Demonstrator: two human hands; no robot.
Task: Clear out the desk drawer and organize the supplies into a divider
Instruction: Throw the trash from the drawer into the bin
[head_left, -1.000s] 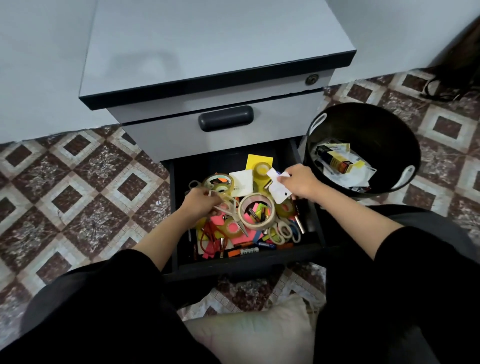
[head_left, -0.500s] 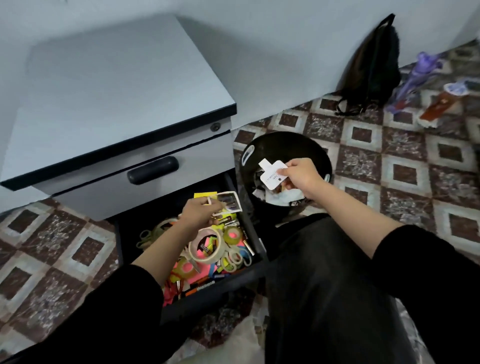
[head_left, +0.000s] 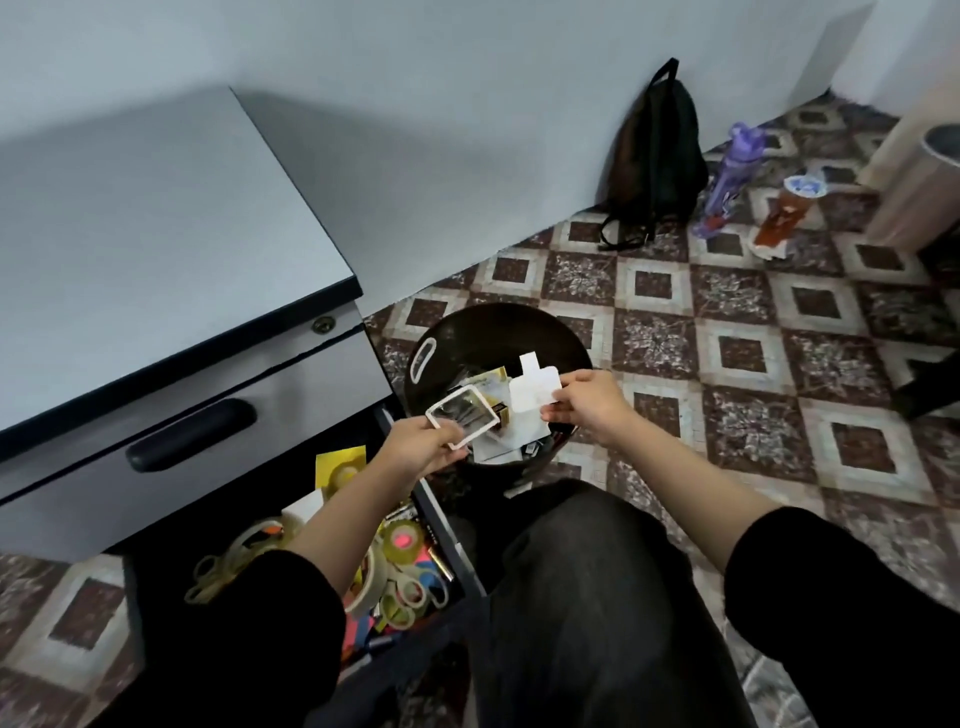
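Observation:
My left hand grips a clear packet with a white border over the rim of a black waste bin. My right hand pinches a white card tag above the same bin. The bin holds paper scraps and a yellow-black box. Lower left, the open drawer of the grey cabinet is full of tape rolls, scissors, yellow sticky notes and coloured bits, partly hidden behind my left forearm.
A black backpack leans on the wall. A purple bottle and an orange-brown bottle lie on the tiled floor at the right. The closed upper drawer has a dark handle. My knees fill the foreground.
The view has swung right. My left hand has lifted the clear packet out of the drawer to the bin. My right hand still holds the white tag over the bin.

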